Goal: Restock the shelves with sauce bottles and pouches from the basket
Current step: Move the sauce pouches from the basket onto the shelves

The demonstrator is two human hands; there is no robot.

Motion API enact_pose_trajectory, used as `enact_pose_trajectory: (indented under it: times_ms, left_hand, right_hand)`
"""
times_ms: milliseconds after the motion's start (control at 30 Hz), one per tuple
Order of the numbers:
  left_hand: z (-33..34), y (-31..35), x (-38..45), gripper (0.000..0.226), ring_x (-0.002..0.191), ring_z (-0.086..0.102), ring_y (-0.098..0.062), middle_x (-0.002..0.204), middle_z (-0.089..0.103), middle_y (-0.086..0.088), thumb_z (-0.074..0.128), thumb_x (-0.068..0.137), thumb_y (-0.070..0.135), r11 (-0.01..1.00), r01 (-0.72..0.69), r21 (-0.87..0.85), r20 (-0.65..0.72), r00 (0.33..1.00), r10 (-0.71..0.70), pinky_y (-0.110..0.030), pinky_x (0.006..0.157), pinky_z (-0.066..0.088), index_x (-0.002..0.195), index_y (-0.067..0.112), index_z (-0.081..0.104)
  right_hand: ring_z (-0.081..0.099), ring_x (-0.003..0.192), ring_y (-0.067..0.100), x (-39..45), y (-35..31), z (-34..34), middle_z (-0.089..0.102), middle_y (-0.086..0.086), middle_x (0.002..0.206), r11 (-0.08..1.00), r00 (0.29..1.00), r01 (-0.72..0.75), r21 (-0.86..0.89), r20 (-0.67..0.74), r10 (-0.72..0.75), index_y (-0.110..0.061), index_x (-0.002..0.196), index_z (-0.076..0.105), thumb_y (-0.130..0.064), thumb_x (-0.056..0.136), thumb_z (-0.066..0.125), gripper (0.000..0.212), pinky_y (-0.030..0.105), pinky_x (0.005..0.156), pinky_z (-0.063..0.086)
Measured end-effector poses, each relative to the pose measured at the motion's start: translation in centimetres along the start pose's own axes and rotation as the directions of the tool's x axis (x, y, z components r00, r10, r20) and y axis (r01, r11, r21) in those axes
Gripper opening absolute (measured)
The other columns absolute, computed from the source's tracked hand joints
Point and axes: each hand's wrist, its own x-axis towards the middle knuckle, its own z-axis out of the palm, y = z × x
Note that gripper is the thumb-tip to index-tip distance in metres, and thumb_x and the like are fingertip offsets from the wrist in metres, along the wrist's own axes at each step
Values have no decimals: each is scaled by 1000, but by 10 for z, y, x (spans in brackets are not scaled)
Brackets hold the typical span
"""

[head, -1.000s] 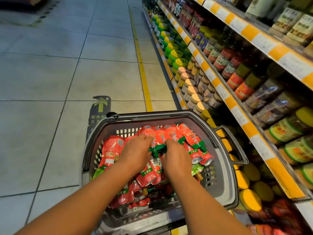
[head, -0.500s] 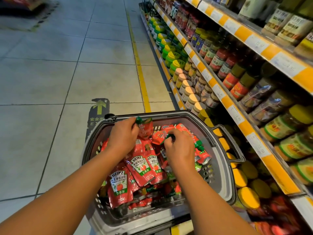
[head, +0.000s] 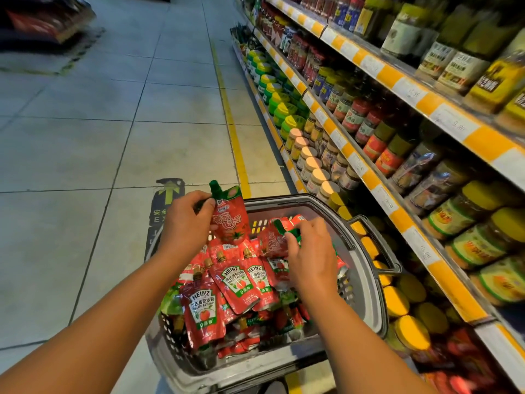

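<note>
From the head view, the grey plastic basket (head: 366,280) has its near wall cut off behind the forearms, and the lower pouches are a blur. The left hand (head: 184,223) pinches a red green-capped sauce pouch (head: 230,217) upright above the far rim, spout up. The right hand (head: 309,251) grips a second red pouch (head: 272,240), tilted, cap toward the yellow-edged shelves (head: 377,189).

The left hand (head: 186,223) holds a red pouch (head: 230,216) above the basket (head: 366,282); at three o'clock, the right hand (head: 311,255) grips another pouch (head: 272,241).
</note>
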Motion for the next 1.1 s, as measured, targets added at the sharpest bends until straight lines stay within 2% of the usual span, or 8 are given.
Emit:
enact_pose_trajectory:
  times_ms: [133,267,433,567,733,833,967,1100]
  left_hand:
    - [-7,12,-8,11,68,77,-16,89,75,4,64,103,29,991,49,-123,1,999,-49,-27,55,61,94,34,69]
    - [-9,27,-24,8,73,78,-19,88,77,11,68,100,25,973,53,-226,75,996,-37,-27,56,62,94,27,72]
    - [-6,48,-45,5,76,78,-21,89,79,4,70,98,22,956,42,-291,133,991,-3,-26,56,62,98,22,75]
    - [3,72,-61,4,72,78,-24,89,80,-2,73,96,20,939,59,-338,185,983,5,-32,59,64,98,19,76]
    - [28,106,-83,3,69,77,-27,87,80,-3,76,93,20,921,70,-383,237,971,24,-28,56,63,95,18,77]
    - [54,127,-105,5,69,78,-29,87,80,-2,77,93,23,920,72,-386,285,957,44,-26,53,61,95,19,76]
    - [87,157,-132,11,64,77,-29,83,79,6,79,90,22,914,56,-402,336,937,91,-26,51,60,80,27,77]
    - [121,203,-166,12,73,79,-27,90,80,3,78,91,24,890,36,-455,428,885,183,-28,58,62,85,34,80]
  right_hand:
    - [50,105,21,-8,13,-15,54,-3,108,999,1000,-24,-29,2,24,-19,110,58,-36,104,54,19,38,75,49]
    - [57,80,25,-17,26,-36,59,-2,87,977,976,-212,28,51,211,-26,105,47,-41,107,46,15,40,61,45]
    - [56,66,22,-33,35,-69,58,3,77,895,941,-320,310,-7,339,-19,100,48,-39,107,48,21,41,52,42]
    - [66,76,27,-47,50,-104,60,5,83,795,906,-379,474,15,423,-20,102,50,-39,107,49,20,51,60,60]
    - [69,70,28,-79,86,-167,65,11,80,791,894,-367,490,-51,446,-32,96,49,-40,105,54,13,44,55,62]
    - [71,71,23,-103,109,-209,70,4,78,802,876,-344,487,-141,462,-40,100,52,-42,104,55,5,52,60,60]
    - [71,70,6,-133,128,-262,74,-12,80,814,853,-290,504,-250,458,-50,101,54,-42,102,60,10,37,60,62]
    - [71,75,5,-165,148,-319,74,-20,88,829,823,-220,514,-359,441,-50,104,59,-43,99,63,9,38,71,60]
